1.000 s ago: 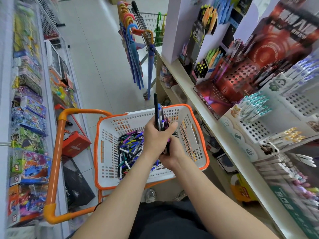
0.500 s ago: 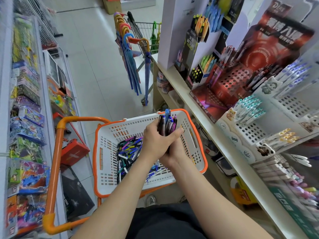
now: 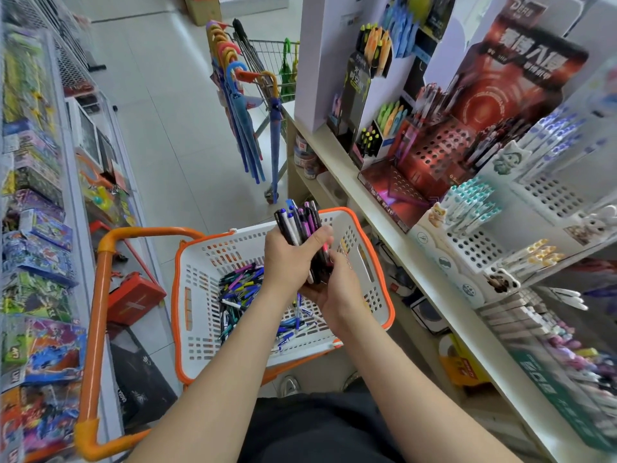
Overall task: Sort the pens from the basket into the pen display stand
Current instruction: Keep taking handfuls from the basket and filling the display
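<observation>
A white basket with an orange rim point(image 3: 367, 235) stands in front of me, and a heap of mixed pens point(image 3: 240, 289) lies in its bottom. Above it I hold an upright bundle of pens point(image 3: 300, 222). My left hand point(image 3: 287, 259) grips the bundle round its middle. My right hand point(image 3: 334, 285) cups and grips its lower end. The red pen display stand point(image 3: 434, 155) with rows of holes sits on the shelf to the right, with some pens standing in its back rows.
White perforated pen stands point(image 3: 474, 248) with cat figures fill the shelf at the right. The basket's orange handle point(image 3: 100, 295) juts left beside a toy shelf point(image 3: 33, 195). Umbrellas hang on a wire trolley point(image 3: 267, 78) in the aisle ahead.
Both hands have lifted the bundle a little and shifted it right over the basket. The pens' tips are now more level in the bundle.
</observation>
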Demonstrator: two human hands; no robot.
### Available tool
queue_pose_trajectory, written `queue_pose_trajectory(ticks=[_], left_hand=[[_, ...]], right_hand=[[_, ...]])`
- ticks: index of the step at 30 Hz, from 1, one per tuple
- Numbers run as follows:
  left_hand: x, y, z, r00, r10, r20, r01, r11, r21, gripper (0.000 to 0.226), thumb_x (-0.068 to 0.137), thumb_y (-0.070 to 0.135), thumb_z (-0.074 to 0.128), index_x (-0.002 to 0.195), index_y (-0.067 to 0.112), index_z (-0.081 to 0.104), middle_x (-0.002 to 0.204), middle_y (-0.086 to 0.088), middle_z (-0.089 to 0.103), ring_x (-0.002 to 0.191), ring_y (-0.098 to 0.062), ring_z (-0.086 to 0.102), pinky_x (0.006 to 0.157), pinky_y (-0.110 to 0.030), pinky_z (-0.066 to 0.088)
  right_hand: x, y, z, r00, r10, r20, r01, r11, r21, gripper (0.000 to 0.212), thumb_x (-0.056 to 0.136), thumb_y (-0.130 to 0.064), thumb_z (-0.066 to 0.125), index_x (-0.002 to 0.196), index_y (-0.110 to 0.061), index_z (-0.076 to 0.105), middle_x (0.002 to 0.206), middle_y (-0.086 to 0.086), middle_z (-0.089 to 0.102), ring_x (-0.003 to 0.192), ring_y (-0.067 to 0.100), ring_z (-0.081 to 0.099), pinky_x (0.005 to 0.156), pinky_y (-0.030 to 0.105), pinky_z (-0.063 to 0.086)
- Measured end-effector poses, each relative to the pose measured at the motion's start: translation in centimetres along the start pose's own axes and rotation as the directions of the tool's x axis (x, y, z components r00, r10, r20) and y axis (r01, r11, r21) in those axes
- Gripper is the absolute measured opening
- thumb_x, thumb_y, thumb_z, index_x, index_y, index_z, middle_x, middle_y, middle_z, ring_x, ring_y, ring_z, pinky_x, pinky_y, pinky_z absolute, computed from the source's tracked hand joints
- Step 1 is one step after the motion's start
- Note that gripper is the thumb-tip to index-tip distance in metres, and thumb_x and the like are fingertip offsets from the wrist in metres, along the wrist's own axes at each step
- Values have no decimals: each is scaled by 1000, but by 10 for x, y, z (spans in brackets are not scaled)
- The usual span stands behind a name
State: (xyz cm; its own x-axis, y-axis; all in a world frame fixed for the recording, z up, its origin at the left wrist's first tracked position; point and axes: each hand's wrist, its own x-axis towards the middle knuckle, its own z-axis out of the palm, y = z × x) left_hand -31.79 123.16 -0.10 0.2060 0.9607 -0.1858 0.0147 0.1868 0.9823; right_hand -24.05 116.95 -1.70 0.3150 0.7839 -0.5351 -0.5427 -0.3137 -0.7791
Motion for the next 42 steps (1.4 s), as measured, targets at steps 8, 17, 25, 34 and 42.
queue_pose_trajectory(ticks=[8,17,25,34,42], left_hand=[[-10,5,34,981,-108,162,165,901,-401,10,99,8,72,108,8,77,113,-23,77,113,-35,75,103,-52,58],[-47,18,104,898,-168,407,321,881,-347,17,104,6,64,119,0,70,119,-19,76,102,-28,75,84,-41,63],[-110,10,197,760,-221,611,362,925,-116,26,104,22,67,114,-1,72,96,-12,76,81,-23,72,71,-38,63],[-178,-18,288,562,-228,795,262,961,90,27,98,24,75,118,6,74,98,-22,70,77,-25,68,72,-40,58],[-216,-27,340,446,-315,838,258,941,217,7,100,9,72,105,7,77,88,-16,71,76,-23,67,66,-36,57]], right_hand=[[-25,-16,-33,915,-401,26,327,705,-629,46,117,-37,34,79,-18,52,60,-8,54,52,4,51,57,37,45],[-72,-46,-131,868,-496,-12,241,442,-864,67,109,-60,25,64,-20,54,62,4,66,66,31,66,69,45,54],[-123,-80,-233,713,-652,-256,340,642,-687,24,109,-33,47,115,-28,70,103,-8,78,96,14,73,89,43,58],[-182,-105,-345,867,-408,-285,323,897,-302,30,105,-26,65,89,-6,79,75,5,72,64,19,64,74,45,59],[-202,-99,-400,804,-346,-484,224,930,-293,31,92,-20,63,81,8,67,69,10,58,66,20,52,65,36,47]])
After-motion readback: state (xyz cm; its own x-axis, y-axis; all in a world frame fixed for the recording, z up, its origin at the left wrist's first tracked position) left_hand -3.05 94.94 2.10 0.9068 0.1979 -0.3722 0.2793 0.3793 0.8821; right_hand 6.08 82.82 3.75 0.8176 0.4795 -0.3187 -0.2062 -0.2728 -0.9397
